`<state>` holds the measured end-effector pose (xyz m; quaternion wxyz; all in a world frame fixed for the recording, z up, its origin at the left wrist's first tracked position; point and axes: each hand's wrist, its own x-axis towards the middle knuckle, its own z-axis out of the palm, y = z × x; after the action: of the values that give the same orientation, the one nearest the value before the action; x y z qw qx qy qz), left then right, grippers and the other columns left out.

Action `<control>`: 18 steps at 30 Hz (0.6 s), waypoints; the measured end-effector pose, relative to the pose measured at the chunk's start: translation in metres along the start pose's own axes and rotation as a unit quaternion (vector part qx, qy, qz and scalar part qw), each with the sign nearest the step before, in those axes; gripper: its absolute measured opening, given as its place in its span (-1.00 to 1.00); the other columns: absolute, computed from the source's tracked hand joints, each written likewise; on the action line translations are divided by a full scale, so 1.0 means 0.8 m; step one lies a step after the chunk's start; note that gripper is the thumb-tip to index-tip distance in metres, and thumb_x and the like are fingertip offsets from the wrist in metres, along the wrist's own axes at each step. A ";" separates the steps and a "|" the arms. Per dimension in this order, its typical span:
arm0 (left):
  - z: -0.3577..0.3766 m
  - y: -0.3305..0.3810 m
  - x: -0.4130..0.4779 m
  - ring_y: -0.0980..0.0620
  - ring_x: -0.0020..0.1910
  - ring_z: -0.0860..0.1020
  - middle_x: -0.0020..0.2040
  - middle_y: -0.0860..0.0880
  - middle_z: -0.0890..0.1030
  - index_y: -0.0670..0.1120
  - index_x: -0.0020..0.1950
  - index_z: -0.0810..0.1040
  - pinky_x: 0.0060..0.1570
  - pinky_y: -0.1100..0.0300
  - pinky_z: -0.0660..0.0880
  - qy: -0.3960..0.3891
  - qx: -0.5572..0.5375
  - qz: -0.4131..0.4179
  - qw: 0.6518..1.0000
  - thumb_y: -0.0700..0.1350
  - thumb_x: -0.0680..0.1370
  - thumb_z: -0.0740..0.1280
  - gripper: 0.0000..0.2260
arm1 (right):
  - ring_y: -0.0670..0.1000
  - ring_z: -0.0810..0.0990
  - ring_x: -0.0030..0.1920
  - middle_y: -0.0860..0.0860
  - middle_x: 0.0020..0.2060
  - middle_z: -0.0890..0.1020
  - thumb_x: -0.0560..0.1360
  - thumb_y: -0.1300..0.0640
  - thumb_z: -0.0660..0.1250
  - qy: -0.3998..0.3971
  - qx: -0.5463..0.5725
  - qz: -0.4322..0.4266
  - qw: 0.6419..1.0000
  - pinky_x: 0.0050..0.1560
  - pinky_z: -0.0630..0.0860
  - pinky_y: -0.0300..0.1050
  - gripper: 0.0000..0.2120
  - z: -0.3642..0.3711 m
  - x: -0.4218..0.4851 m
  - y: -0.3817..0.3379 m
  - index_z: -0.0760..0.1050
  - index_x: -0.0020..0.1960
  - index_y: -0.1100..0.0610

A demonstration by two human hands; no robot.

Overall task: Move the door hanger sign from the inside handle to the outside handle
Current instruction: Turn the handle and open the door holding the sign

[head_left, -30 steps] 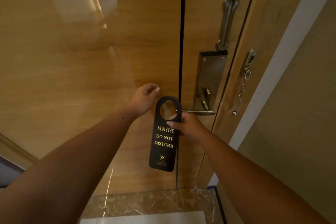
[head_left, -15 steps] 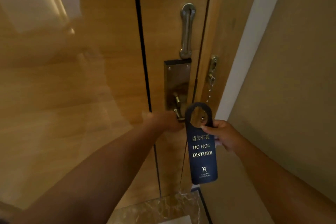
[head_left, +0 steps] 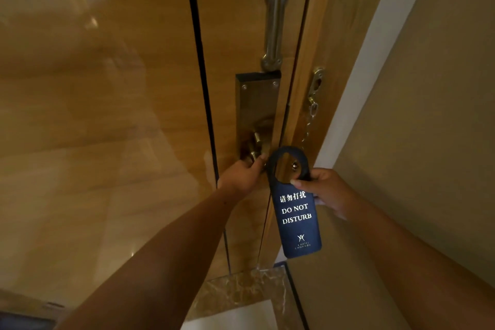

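Observation:
A dark blue "DO NOT DISTURB" door hanger sign (head_left: pixel 296 218) hangs free of the handle, pinched near its round hole by my right hand (head_left: pixel 325 190), just right of the door's edge. My left hand (head_left: pixel 242 175) is closed around the inside door handle (head_left: pixel 254 155), which is mostly hidden under my fingers. The handle sits at the bottom of a brass lock plate (head_left: pixel 255 107) on the glossy wooden door (head_left: pixel 134 115). The outside handle is hidden behind the door.
A metal swing guard (head_left: pixel 276 21) is fixed above the lock plate. A security chain (head_left: pixel 312 112) hangs from the wooden door frame (head_left: pixel 318 48). A beige wall (head_left: pixel 428 142) stands at the right. Marble threshold (head_left: pixel 241 292) lies below.
The sign came off the inside handle and went right in my right hand. My left hand moved from the sign to the handle and gripped it. The view shifted closer.

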<state>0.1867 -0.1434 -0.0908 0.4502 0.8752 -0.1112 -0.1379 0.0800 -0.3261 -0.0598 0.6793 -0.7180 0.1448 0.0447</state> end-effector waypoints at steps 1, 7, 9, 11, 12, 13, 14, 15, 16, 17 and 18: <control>0.000 -0.001 -0.001 -0.01 -0.25 0.56 -0.30 0.02 0.58 0.07 -0.16 0.58 -0.25 0.07 0.42 -0.007 -0.016 -0.003 1.000 0.56 0.26 -0.02 -0.33 | -0.09 0.69 -0.27 -0.04 -0.31 0.72 0.38 0.23 0.44 -0.004 -0.005 0.000 1.000 -0.37 0.55 -0.29 -0.91 0.005 0.003 0.002 0.62 -0.15 0.07; 0.009 -0.008 0.003 -0.06 -0.28 0.55 -0.35 -0.02 0.60 -0.01 -0.24 0.60 -0.12 -0.03 0.48 -0.021 -0.142 -0.060 0.988 0.50 0.18 0.17 -0.39 | -0.08 0.68 -0.30 -0.04 -0.34 0.71 0.40 0.25 0.42 -0.008 -0.005 -0.004 1.000 -0.40 0.54 -0.27 -0.92 0.015 0.013 0.010 0.61 -0.16 0.09; 0.014 -0.008 0.004 -0.08 -0.27 0.57 -0.34 -0.03 0.62 -0.01 -0.27 0.61 -0.10 -0.02 0.47 -0.008 -0.149 -0.066 0.987 0.49 0.20 0.14 -0.40 | -0.09 0.68 -0.29 -0.04 -0.34 0.71 0.40 0.25 0.42 -0.007 -0.006 -0.006 1.000 -0.39 0.54 -0.28 -0.91 0.015 0.014 0.009 0.62 -0.17 0.08; 0.017 -0.008 0.003 -0.12 -0.18 0.58 -0.25 -0.08 0.63 -0.02 -0.19 0.60 -0.03 -0.06 0.48 -0.001 -0.154 -0.075 0.985 0.50 0.21 0.12 -0.36 | -0.11 0.67 -0.30 -0.05 -0.35 0.71 0.40 0.26 0.42 -0.002 -0.016 -0.012 1.000 -0.38 0.53 -0.31 -0.90 0.014 0.013 0.007 0.62 -0.18 0.08; 0.017 -0.008 0.003 -0.11 -0.18 0.58 -0.25 -0.08 0.63 -0.02 -0.19 0.61 -0.04 -0.06 0.49 -0.001 -0.156 -0.073 0.985 0.51 0.21 0.11 -0.35 | -0.14 0.66 -0.32 -0.06 -0.36 0.70 0.39 0.26 0.43 0.004 -0.024 -0.020 1.000 -0.39 0.51 -0.35 -0.90 0.014 0.011 0.005 0.62 -0.18 0.07; 0.016 -0.007 0.000 -0.09 -0.21 0.58 -0.28 -0.06 0.62 -0.02 -0.22 0.61 -0.07 -0.04 0.48 -0.002 -0.150 -0.070 0.986 0.52 0.21 0.10 -0.35 | -0.18 0.64 -0.34 -0.08 -0.38 0.69 0.39 0.25 0.43 0.011 -0.033 -0.027 0.999 -0.40 0.48 -0.40 -0.90 0.015 0.009 0.004 0.62 -0.19 0.06; 0.016 -0.006 -0.002 -0.08 -0.22 0.58 -0.30 -0.05 0.62 -0.02 -0.24 0.61 -0.09 -0.02 0.47 -0.003 -0.147 -0.065 0.987 0.53 0.21 0.10 -0.34 | -0.22 0.63 -0.36 -0.11 -0.39 0.69 0.39 0.24 0.44 0.018 -0.044 -0.034 0.998 -0.42 0.45 -0.44 -0.90 0.015 0.005 0.004 0.62 -0.19 0.04; 0.015 -0.005 -0.005 -0.08 -0.21 0.58 -0.28 -0.06 0.62 -0.02 -0.24 0.61 -0.09 -0.01 0.47 -0.004 -0.139 -0.062 0.988 0.52 0.22 0.09 -0.34 | -0.24 0.62 -0.36 -0.14 -0.39 0.69 0.38 0.22 0.45 0.024 -0.056 -0.041 0.997 -0.42 0.43 -0.46 -0.90 0.016 0.001 0.004 0.62 -0.20 0.02; 0.013 -0.004 -0.005 -0.11 -0.17 0.58 -0.24 -0.09 0.63 -0.04 -0.23 0.59 -0.07 -0.01 0.47 -0.007 -0.127 -0.055 0.990 0.50 0.25 0.08 -0.35 | -0.24 0.62 -0.34 -0.15 -0.39 0.69 0.38 0.21 0.46 0.028 -0.066 -0.048 0.996 -0.40 0.43 -0.46 -0.90 0.017 -0.002 0.005 0.63 -0.20 0.01; 0.012 -0.002 -0.006 -0.13 -0.14 0.58 -0.19 -0.10 0.63 -0.06 -0.22 0.56 -0.07 -0.01 0.47 -0.012 -0.109 -0.045 0.993 0.46 0.30 0.06 -0.38 | -0.21 0.63 -0.30 -0.13 -0.37 0.70 0.37 0.20 0.47 0.036 -0.073 -0.057 0.995 -0.34 0.46 -0.44 -0.89 0.018 -0.006 0.005 0.63 -0.21 0.00; 0.011 -0.003 -0.007 -0.12 -0.14 0.57 -0.16 -0.09 0.62 -0.04 -0.19 0.54 -0.10 0.02 0.46 -0.017 -0.089 -0.032 0.995 0.41 0.37 0.06 -0.44 | -0.16 0.65 -0.25 -0.10 -0.35 0.70 0.37 0.20 0.47 0.051 -0.081 -0.067 0.993 -0.24 0.50 -0.37 -0.88 0.020 -0.010 0.006 0.63 -0.21 -0.01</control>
<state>0.1791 -0.1467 -0.0967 0.5196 0.8324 -0.0783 -0.1764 0.0731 -0.3094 -0.0635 0.6122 -0.7801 0.1267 -0.0264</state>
